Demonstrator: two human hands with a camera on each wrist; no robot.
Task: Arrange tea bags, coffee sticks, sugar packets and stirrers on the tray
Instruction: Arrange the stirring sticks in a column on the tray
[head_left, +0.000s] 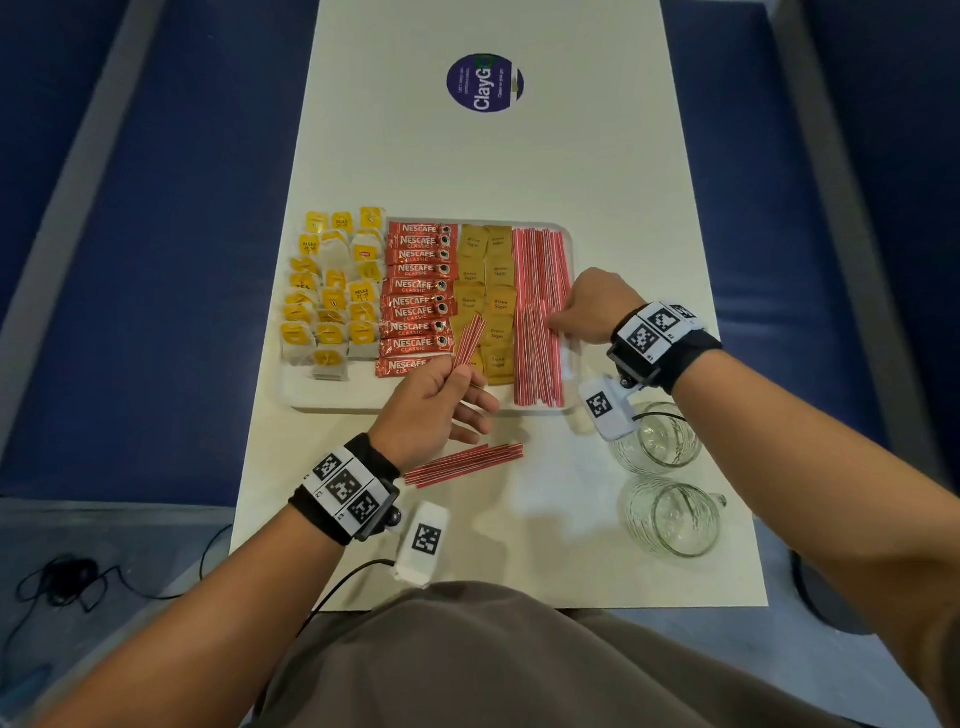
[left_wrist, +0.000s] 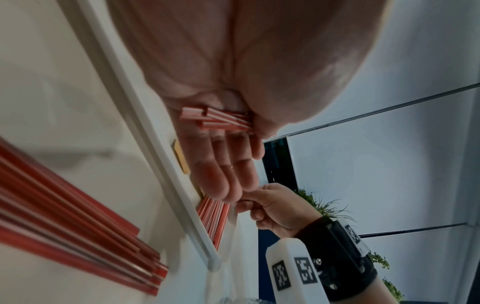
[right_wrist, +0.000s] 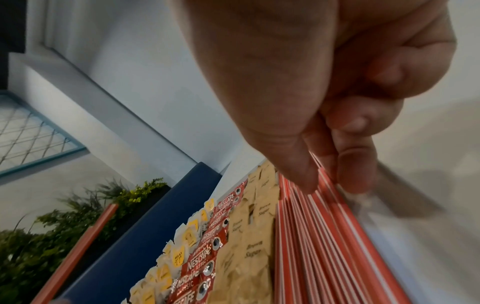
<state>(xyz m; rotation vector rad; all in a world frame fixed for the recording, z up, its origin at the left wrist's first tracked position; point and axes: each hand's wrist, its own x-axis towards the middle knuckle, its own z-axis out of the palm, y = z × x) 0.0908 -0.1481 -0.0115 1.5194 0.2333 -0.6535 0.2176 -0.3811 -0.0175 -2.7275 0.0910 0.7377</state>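
A white tray (head_left: 332, 392) holds tea bags (head_left: 332, 291) at the left, then red coffee sticks (head_left: 418, 296), brown sugar packets (head_left: 491, 291) and rows of red-and-white stirrers (head_left: 537, 312) at the right. My left hand (head_left: 454, 376) hovers over the tray's front edge and pinches a small bundle of stirrers (head_left: 470, 340) between thumb and forefinger, its other fingers spread loosely. My right hand (head_left: 560, 325) reaches in from the right; its thumb and curled fingers (right_wrist: 355, 174) pinch the tray's stirrers (right_wrist: 324, 246). The held bundle's ends (left_wrist: 215, 121) show below my left palm.
A loose pile of stirrers (head_left: 462, 464) lies on the white table just in front of the tray. Two glass mugs (head_left: 657, 436) (head_left: 672, 514) stand at the near right, under my right forearm. A round purple sticker (head_left: 484, 83) marks the far table.
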